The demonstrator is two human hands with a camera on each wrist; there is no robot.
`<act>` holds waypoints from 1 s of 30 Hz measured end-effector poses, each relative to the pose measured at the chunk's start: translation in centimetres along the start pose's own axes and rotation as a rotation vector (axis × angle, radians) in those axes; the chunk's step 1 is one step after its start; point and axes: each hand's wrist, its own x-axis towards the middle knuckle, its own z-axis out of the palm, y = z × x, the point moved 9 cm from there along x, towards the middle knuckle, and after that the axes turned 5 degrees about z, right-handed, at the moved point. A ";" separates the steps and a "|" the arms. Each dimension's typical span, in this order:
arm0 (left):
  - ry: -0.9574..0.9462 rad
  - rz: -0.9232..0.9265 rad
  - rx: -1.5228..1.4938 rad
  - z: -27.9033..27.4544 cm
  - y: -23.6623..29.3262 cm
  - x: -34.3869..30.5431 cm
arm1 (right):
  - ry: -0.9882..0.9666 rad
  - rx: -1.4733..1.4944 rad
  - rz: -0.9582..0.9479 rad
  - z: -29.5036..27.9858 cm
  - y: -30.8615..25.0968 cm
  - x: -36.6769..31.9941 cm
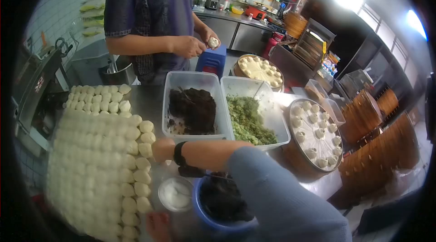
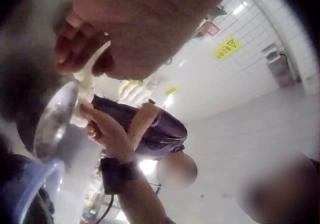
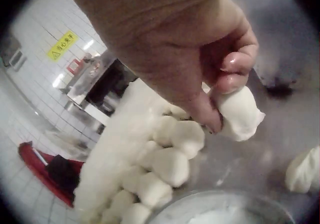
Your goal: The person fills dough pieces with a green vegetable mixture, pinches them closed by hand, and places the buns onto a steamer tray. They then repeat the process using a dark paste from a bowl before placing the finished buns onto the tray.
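My right hand [image 1: 164, 150] [image 3: 195, 59], wearing a black wristband, reaches across to the rows of dough pieces [image 1: 145, 177]. Between thumb and fingers it pinches one round dough piece [image 3: 240, 115] over the metal table, seen in the right wrist view. Down at the front edge, my left hand [image 1: 158, 224] [image 2: 120, 31] is beside the rows, its fingers loosely bent with no held thing visible. A metal bowl of white powder [image 1: 175, 194] and a blue tub of dark filling [image 1: 225, 196] stand near it. One loose dough piece [image 3: 301, 173] lies by the bowl.
Behind my right arm are a tub of dark brown filling [image 1: 193, 110] and a tub of chopped green filling [image 1: 252, 119]. Round steamers with buns [image 1: 318, 133] stand at the right. Across the table a person [image 1: 152, 24] holds a bun [image 1: 213, 42]. Translucent plastic covers many dough pieces.
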 end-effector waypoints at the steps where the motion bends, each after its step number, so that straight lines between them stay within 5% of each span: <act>1: -0.004 -0.003 0.003 2.0 0.9 -0.4 | -0.008 0.079 0.001 -1.1 -0.6 -1.8; 3: 0.122 0.253 0.575 9.5 7.0 -2.3 | -0.016 0.164 -0.008 -2.3 -2.2 -5.6; 5: 0.170 0.260 0.512 17.9 10.0 -5.1 | 0.008 0.342 -0.241 -3.2 -5.8 -10.7; 7: 0.221 0.263 0.453 20.2 11.2 -6.8 | 0.082 0.379 -0.408 -3.8 -8.7 -16.8; 9: -0.017 0.267 0.252 22.6 11.3 -7.9 | 0.132 0.430 -0.423 -2.2 -10.0 -20.0; 10: 0.025 0.243 0.220 23.3 11.4 -8.9 | 0.182 0.472 -0.429 -1.8 -10.1 -21.3; 14: 0.156 0.223 0.228 19.7 8.5 -12.7 | 0.279 0.612 -0.548 -0.1 -9.6 -27.1; 20: 0.132 0.047 0.652 17.4 5.2 -16.7 | 0.104 0.543 -0.458 6.3 -6.9 -29.9; 23: 0.057 -0.057 1.005 11.6 1.4 -16.4 | 0.337 0.641 -0.484 4.5 -3.0 -32.3; 25: 0.119 0.348 1.829 15.6 4.0 -16.1 | 0.320 0.621 -0.494 3.5 -1.2 -34.1; 27: 0.174 0.253 1.794 16.8 3.7 -15.0 | 0.314 0.614 -0.458 3.1 0.8 -36.0; 30: 0.227 0.473 2.108 16.3 1.5 -12.5 | 0.294 0.669 -0.469 3.3 2.9 -38.2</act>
